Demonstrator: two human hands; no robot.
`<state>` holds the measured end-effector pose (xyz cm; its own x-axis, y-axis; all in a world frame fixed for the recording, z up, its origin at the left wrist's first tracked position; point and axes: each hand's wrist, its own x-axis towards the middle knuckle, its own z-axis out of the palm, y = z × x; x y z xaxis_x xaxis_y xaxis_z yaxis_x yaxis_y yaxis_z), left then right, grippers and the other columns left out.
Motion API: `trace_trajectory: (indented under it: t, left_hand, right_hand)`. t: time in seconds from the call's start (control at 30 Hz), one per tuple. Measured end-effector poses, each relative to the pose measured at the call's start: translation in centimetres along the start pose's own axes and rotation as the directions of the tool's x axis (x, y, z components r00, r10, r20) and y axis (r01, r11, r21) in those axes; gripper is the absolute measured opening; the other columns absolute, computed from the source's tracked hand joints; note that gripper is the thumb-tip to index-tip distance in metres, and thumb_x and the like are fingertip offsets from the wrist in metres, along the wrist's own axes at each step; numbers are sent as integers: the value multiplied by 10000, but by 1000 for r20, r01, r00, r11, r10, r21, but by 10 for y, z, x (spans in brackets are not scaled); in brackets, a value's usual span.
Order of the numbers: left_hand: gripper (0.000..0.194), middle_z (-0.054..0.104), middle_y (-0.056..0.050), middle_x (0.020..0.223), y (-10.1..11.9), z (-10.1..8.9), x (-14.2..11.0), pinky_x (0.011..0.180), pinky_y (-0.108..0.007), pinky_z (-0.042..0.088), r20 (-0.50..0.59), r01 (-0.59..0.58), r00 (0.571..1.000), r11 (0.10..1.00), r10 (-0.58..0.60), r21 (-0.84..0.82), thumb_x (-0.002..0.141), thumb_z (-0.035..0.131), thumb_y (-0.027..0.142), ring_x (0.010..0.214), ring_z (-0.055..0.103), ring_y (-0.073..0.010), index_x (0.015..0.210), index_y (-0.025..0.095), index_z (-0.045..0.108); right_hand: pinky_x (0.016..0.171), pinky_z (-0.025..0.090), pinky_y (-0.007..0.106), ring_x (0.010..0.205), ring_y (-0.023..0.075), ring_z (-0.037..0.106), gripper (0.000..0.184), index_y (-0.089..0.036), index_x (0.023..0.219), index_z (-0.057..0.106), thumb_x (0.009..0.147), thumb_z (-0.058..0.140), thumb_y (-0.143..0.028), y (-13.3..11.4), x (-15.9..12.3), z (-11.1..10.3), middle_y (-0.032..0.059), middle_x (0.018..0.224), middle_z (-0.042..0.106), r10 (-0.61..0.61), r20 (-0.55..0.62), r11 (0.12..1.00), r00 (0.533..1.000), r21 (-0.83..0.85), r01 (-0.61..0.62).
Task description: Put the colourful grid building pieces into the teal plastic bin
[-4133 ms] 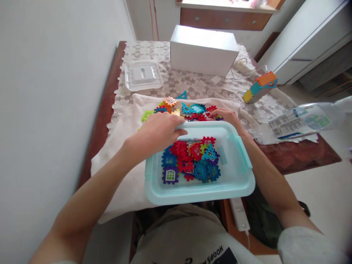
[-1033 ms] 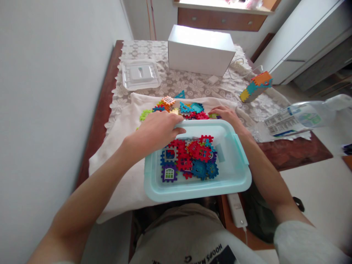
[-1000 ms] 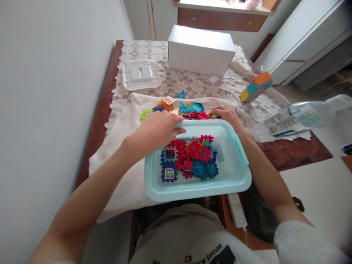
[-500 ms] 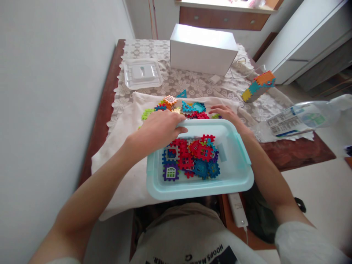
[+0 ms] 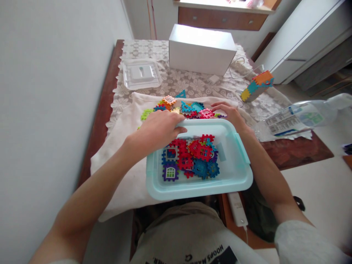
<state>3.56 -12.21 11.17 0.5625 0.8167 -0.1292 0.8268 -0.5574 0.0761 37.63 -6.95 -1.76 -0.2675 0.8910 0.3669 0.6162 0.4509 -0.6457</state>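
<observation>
A pale blue plastic bin in front of me holds a heap of red, blue and purple interlocking toy tiles. My left hand is closed over the bin's far rim, the thumb on the inner side. Behind the bin, a pile of similar tiles lies on a white cloth, partly hidden by the bin and my left hand. My right hand is at the right end of this pile, fingertips at a pinkish-red window tile that it appears to pinch. Its thumb is not clear.
Beyond the white cloth are a clear plastic lid and a white box. To the right stand an assembled block of orange, blue and yellow tiles and a large clear bottle. A wall borders the left side.
At my right fingertips, the pinkish-red tile now shows tilted up above the pile, and the fingers have closed in toward it. My left hand and the bin stay nearly in place.
</observation>
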Motion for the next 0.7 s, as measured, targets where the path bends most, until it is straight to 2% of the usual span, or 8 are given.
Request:
trace_trajectory:
  t: [0.1,0.23,0.33,0.43,0.53,0.63,0.7]
  left_hand:
    - [254,869,-92,1005,0,0,0,728,-360,448,3,0,1000,1000,0,11,1096,674,443,960,816,-315,1036,232,801]
    - [244,869,-92,1006,-1,0,0,737,-365,461,-5,-9,1000,1000,9,-1,1093,674,436,972,818,-316,1035,238,802]
    - [234,869,-93,1002,-2,0,0,766,-366,488,-10,-13,1000,1000,12,-28,1085,681,434,984,816,-317,1050,248,818]
    - [234,872,-97,1013,-1,0,0,786,-365,501,-2,1,1000,999,-1,-32,1083,684,431,997,815,-318,1067,247,827]
    - [247,874,-100,1024,0,-1,0,792,-361,503,12,10,1000,1000,-10,-23,1085,676,435,997,813,-317,1066,243,830]
    - [259,873,-95,1023,0,-1,0,799,-361,507,9,7,1000,1000,-7,-25,1089,665,446,998,812,-317,1058,249,831]
    - [249,872,-92,1015,0,-2,0,796,-356,506,11,12,1000,1000,-12,-27,1085,673,442,993,813,-313,1041,249,823]
  right_hand:
    - [1259,554,603,1359,344,731,333,-309,1062,814,913,872,-602,-4,-1,-7,77,1347,795,10,-90,991,996,135,2]
    - [1222,590,616,1455,365,675,603,-347,1134,772,910,684,-901,-26,-4,-12,88,1475,728,126,-75,914,989,396,-86]
    - [1244,558,661,1518,403,621,705,-349,1064,749,787,721,-996,-45,-8,-14,81,1529,705,109,44,841,993,529,-115]
    - [1314,487,668,1511,419,625,661,-313,944,723,692,905,-896,-57,-10,-15,63,1486,740,-20,233,761,972,634,-136]
    - [1310,494,660,1480,428,653,675,-296,888,707,657,942,-886,-60,-11,-15,72,1446,763,-85,336,755,938,636,-160]
    - [1223,575,628,1428,407,691,740,-310,924,699,753,741,-1030,-60,-11,-13,85,1419,769,-52,265,780,963,613,-127]
    - [1173,613,585,1361,366,729,696,-325,1020,718,899,603,-1001,-57,-10,-11,85,1375,784,27,179,832,983,542,-121]
